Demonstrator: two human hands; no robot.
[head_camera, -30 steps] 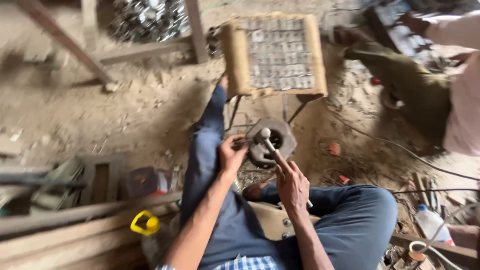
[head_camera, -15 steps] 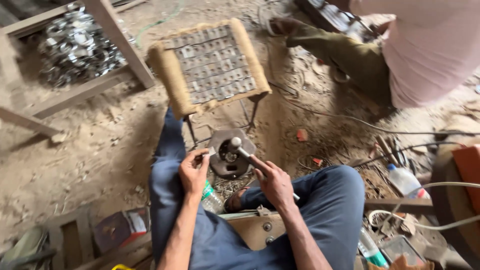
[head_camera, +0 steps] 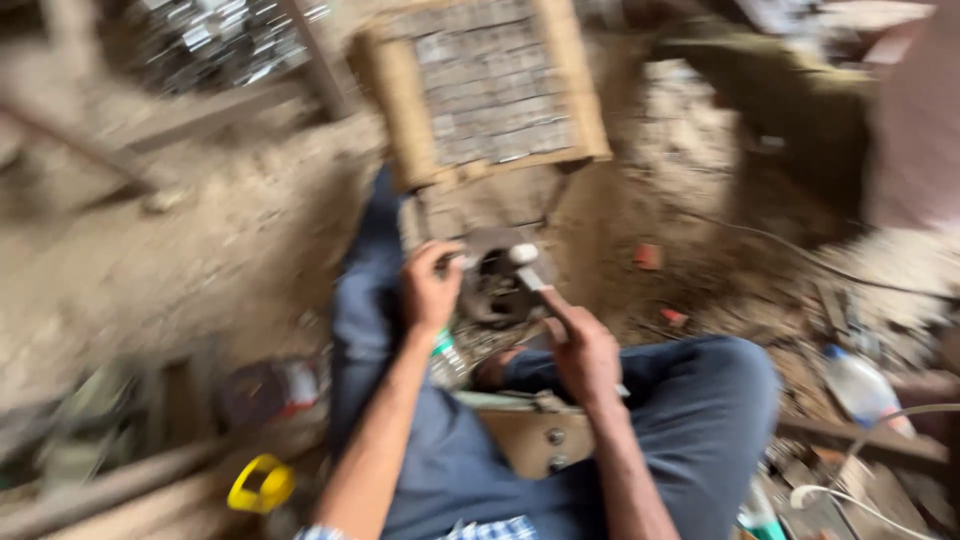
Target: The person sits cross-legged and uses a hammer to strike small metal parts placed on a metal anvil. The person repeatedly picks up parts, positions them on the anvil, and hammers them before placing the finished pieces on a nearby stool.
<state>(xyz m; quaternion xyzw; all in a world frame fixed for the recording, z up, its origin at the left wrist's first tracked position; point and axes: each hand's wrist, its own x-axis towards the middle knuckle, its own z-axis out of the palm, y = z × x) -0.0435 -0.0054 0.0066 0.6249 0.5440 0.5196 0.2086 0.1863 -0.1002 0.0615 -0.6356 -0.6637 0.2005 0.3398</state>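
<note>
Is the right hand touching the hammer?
Touching. The head view, though blurred, shows the right hand wrapped around the handle of the hammer above the round metal block.

A dull, dark round metal block (head_camera: 497, 285) sits at frame centre; above it, a coarse woven-fibre stool (head_camera: 480, 90); rough dusty dirt floor (head_camera: 200, 250) left.

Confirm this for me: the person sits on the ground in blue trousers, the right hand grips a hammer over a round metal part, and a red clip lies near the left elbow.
Not quite. The clip near the left elbow is yellow, not red, as the head view shows. The rest stands: blue trousers, the right hand gripping a hammer over the round metal part.
</note>
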